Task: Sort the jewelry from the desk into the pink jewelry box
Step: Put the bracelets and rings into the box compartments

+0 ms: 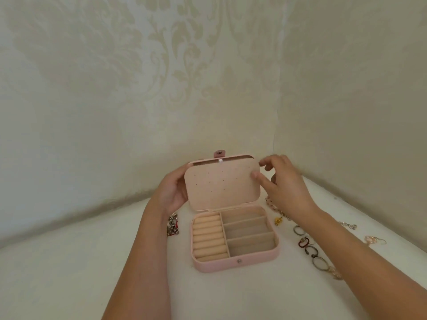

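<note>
Pink rectangular jewelry box with rounded corners [219, 266]: open, at the middle of the white surface [69, 273], near the far corner where two cream damask-papered walls [115, 88] meet.

Its lid [219, 185] stands upright at the far side. The inner face is toward the camera and dotted with small holes. A pink snap tab [219, 154] shows above the top edge.

Base: a row of beige padded ring rolls [209, 239] in the left part and three beige compartments [249, 236] in the right part, ranged near to far. A metal snap stud [239, 261] sits on the near wall.

Left hand [173, 190]: fingers curled round the lid's left edge, holding it.

Right hand [284, 183]: thumb on the lid's inner face at the right edge, fingers curled behind that edge, pinching it.

Jewelry lies on the surface, all outside the box.
- **Left, just beside the base:** a silver beaded piece with red bits [173, 225].
- **Right, just beside the base:** a small gold piece [278, 220].
- **Right, under the right hand:** a pale pink beaded strand [269, 200], partly hidden.
- **Right, beside the right forearm:** a row of metal rings [320, 262] running toward the near right, with one red ring [303, 242].
- **Farther right:** a silver chain [347, 225] and a rose-gold earring [374, 240].
</note>
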{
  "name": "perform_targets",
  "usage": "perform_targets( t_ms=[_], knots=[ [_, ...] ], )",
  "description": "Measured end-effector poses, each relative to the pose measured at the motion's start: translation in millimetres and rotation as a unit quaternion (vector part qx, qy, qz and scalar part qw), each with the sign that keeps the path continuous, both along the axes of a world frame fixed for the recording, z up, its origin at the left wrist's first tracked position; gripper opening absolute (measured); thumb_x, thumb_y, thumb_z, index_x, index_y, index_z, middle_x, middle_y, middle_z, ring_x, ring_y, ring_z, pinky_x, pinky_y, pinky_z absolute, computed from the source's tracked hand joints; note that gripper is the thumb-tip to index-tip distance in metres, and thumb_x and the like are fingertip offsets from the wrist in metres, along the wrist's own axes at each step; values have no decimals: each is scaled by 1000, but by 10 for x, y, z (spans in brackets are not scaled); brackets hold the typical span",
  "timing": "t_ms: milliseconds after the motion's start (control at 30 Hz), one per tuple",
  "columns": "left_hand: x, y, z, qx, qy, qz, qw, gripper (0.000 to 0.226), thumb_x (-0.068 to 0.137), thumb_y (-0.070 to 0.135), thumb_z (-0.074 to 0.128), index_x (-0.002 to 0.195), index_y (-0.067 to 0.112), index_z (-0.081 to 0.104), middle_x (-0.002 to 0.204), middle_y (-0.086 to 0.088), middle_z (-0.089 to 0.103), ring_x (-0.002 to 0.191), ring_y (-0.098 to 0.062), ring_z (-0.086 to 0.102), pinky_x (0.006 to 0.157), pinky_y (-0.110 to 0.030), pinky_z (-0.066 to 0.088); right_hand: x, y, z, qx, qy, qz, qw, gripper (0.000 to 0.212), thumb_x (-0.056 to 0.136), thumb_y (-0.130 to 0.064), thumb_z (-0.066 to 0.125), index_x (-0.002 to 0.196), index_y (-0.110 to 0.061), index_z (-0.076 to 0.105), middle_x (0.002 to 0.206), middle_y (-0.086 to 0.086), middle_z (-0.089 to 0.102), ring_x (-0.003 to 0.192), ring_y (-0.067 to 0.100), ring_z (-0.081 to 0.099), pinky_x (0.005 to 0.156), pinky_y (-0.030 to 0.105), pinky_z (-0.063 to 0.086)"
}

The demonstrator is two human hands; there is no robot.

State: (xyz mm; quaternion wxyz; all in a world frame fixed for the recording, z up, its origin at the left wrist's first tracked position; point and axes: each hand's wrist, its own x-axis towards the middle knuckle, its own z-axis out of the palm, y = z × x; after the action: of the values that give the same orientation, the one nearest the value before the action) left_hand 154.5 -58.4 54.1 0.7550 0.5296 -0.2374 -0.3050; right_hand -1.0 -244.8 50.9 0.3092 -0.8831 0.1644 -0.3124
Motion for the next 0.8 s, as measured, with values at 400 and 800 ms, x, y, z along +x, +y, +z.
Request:
perform_targets(
  t_ms=[400, 800],
  knots=[
    [76, 10, -100, 67, -77, 2, 995, 40, 71, 19, 71, 110, 10, 66, 105, -11, 70, 94, -26, 65, 77, -33, 57, 85, 54, -186, 220, 85, 58, 970, 31, 86, -45, 61, 97, -16, 62, 94, 2, 70, 90, 21, 65, 87, 42, 51],
    [97, 64, -57, 111, -77, -27, 990, 38, 69, 15, 67, 106, 7, 65, 91, -7, 71, 79, -19, 68, 67, -27, 56, 45, 161, -123, 191, 104, 59, 974, 36, 87, -47, 60, 84, -11, 57, 89, 13, 66, 79, 30, 61, 75, 45, 51]
  ],
)
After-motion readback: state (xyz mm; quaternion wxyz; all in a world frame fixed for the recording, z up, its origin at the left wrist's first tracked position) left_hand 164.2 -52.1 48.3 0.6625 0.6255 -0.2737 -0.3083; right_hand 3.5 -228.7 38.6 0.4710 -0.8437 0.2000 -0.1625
